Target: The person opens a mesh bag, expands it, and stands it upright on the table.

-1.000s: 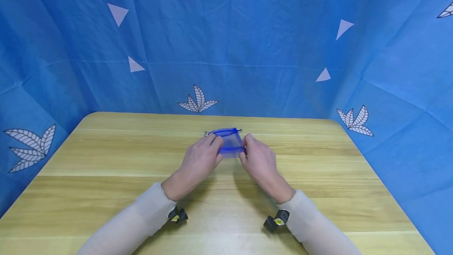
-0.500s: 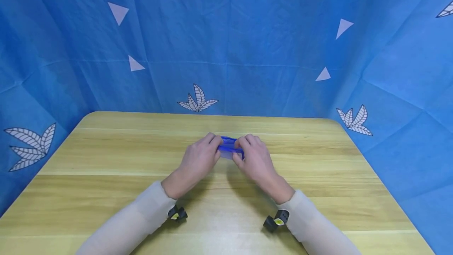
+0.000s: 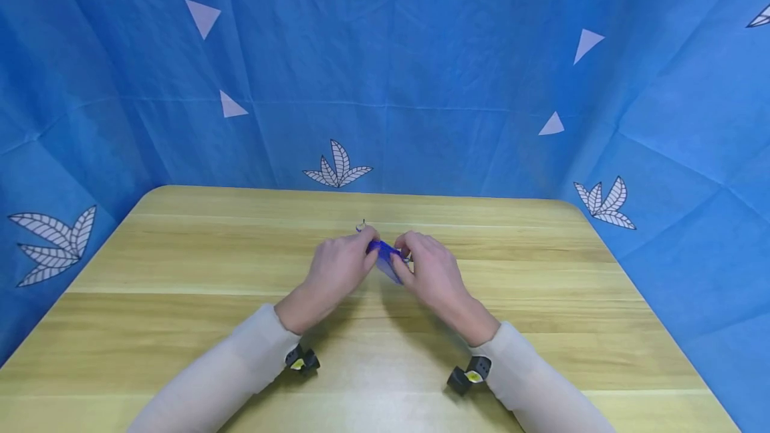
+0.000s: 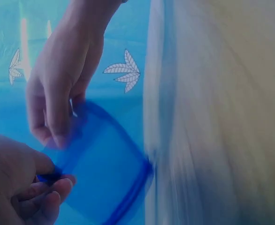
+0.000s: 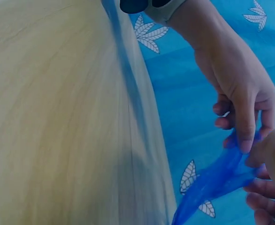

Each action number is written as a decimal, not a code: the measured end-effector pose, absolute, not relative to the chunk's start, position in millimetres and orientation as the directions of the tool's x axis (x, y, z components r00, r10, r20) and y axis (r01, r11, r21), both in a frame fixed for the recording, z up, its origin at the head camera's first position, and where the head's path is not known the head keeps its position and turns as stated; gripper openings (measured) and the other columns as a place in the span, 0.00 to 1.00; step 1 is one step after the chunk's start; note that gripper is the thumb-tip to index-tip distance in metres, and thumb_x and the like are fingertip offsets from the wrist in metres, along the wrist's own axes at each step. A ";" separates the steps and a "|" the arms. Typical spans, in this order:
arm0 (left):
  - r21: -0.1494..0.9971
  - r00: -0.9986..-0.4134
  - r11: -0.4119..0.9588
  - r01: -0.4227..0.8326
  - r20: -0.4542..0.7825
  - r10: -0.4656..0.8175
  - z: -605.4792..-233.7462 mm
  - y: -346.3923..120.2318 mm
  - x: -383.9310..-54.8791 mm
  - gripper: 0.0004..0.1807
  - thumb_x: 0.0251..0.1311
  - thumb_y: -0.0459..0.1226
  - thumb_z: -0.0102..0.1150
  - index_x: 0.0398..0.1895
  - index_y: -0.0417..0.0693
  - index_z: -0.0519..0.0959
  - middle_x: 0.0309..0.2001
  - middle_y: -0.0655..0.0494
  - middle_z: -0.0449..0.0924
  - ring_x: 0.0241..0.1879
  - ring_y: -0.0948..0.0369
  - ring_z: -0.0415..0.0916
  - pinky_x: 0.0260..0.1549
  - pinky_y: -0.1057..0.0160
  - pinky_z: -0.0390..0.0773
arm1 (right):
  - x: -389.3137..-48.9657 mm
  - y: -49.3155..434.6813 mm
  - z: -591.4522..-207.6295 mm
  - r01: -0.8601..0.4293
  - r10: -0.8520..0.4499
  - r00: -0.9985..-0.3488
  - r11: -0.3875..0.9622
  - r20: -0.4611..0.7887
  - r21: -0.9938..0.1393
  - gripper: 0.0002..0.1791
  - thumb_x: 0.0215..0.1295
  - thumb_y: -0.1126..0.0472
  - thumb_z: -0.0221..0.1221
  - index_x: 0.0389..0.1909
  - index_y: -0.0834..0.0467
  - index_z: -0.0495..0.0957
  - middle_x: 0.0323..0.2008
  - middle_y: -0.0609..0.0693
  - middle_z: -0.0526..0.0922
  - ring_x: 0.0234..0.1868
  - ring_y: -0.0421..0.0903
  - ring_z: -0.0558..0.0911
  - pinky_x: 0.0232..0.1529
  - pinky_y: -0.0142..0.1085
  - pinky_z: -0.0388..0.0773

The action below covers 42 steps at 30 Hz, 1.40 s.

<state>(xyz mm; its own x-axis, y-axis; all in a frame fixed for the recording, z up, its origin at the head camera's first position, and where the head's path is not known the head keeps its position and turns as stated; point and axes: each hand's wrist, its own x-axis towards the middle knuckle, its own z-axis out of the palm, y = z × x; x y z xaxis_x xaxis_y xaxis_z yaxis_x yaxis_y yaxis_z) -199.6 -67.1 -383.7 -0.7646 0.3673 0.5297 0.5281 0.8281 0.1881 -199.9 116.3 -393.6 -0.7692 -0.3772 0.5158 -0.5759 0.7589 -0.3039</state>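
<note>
Straight ahead of the person, at 12 o'clock above the table (image 3: 180, 266), a see-through blue mesh pouch (image 3: 388, 266) is strung between two bare hands; the left hand (image 3: 339, 264) comes to it from 9 o'clock, the right hand (image 3: 434, 269) from 3 o'clock; each pinches the cloth between thumb and curled fingers, so neither side hangs free. Gripping such limp material at two places probably serves to control its shape, since one pinch alone would let it droop; the mesh is gathered between the fingertips, with its lower corner pointing towards 5 o'clock in the head view. A thin cord (image 3: 361, 226) sticks out past the left fingers towards 11 o'clock; it looks like a drawstring end, left outside the pinch.

The pouch appears to be held up off the tabletop, as both wrist views set it against the patterned blue cloth (image 3: 385, 72); that height likely gives the fingers room to work from both sides. In the left wrist view a darker band edges the pouch at 4 o'clock, perhaps a stiffer hem; whether anything lies inside cannot be told. The forearms, in pale sleeves (image 3: 222, 373), run in from 7 and 5 o'clock; small black wrist cameras (image 3: 303, 361) sit beneath the cuffs, presumably turned so that they face the fingers' work.
</note>
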 end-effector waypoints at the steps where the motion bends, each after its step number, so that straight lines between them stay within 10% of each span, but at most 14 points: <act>1: 0.185 -0.759 0.822 0.538 0.529 0.378 -383.3 -66.2 -198.8 0.06 0.63 0.37 0.64 0.39 0.45 0.79 0.20 0.59 0.76 0.11 0.67 0.60 0.09 0.69 0.57 | -199.8 115.9 -393.9 -0.581 -0.382 -0.767 0.754 0.516 -0.307 0.06 0.63 0.60 0.64 0.39 0.56 0.79 0.31 0.48 0.81 0.30 0.43 0.77 0.28 0.36 0.74; 20: 0.124 -0.692 0.799 0.588 0.589 0.418 -386.0 -64.2 -195.8 0.07 0.61 0.37 0.66 0.40 0.44 0.83 0.31 0.55 0.83 0.20 0.63 0.77 0.13 0.69 0.71 | -198.3 114.8 -395.1 -0.597 -0.382 -0.746 0.747 0.545 -0.293 0.05 0.60 0.62 0.64 0.29 0.55 0.76 0.25 0.44 0.77 0.22 0.38 0.72 0.21 0.32 0.69; 42: 0.071 -0.611 0.761 0.645 0.646 0.457 -389.9 -59.6 -194.8 0.03 0.63 0.35 0.62 0.33 0.46 0.79 0.25 0.57 0.79 0.15 0.66 0.70 0.09 0.71 0.63 | -197.1 113.0 -395.3 -0.572 -0.351 -0.746 0.772 0.566 -0.276 0.07 0.61 0.62 0.62 0.27 0.53 0.73 0.22 0.42 0.73 0.20 0.39 0.70 0.18 0.33 0.67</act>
<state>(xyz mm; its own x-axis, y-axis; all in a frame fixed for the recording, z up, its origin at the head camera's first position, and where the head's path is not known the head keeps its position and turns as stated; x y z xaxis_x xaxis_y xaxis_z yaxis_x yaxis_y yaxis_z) -194.8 -59.6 -389.9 -0.6108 0.4573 0.6464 0.6446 0.7612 0.0706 -197.1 113.0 -395.3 -0.7463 -0.3509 0.5656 -0.5724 0.7721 -0.2762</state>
